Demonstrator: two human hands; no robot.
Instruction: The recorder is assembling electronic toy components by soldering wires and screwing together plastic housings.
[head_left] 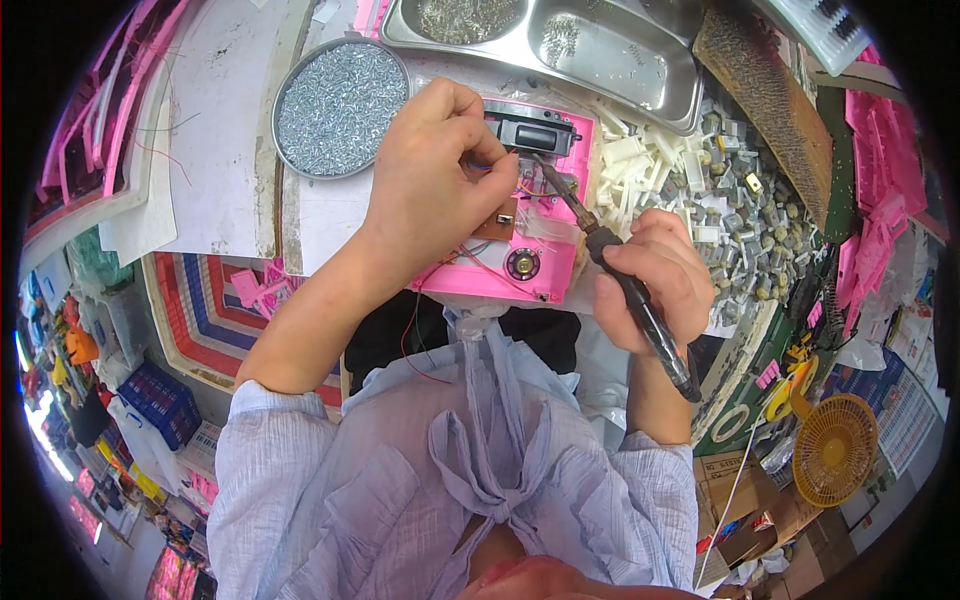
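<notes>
A pink plastic housing (555,275) lies in front of me, with a black module (535,136), a small brown circuit board (497,226), a round speaker-like part (522,263) and loose thin wires (470,258) in it. Over its left half, my left hand (440,180) has thumb and forefinger pinched on a thin wire, mostly hidden by the fingers. My right hand (662,280) grips a soldering iron (640,305) by its black handle. The iron's tip points up and left into the housing, close to my left fingertips and just below the black module.
A round tray (285,165) of small metal screws stands left of the housing. Beyond it is a steel compartment tray (610,85) with small metal parts. White plastic pieces (640,160) and small grey parts (740,250) are heaped at right. A yellow fan (835,450) stands lower right.
</notes>
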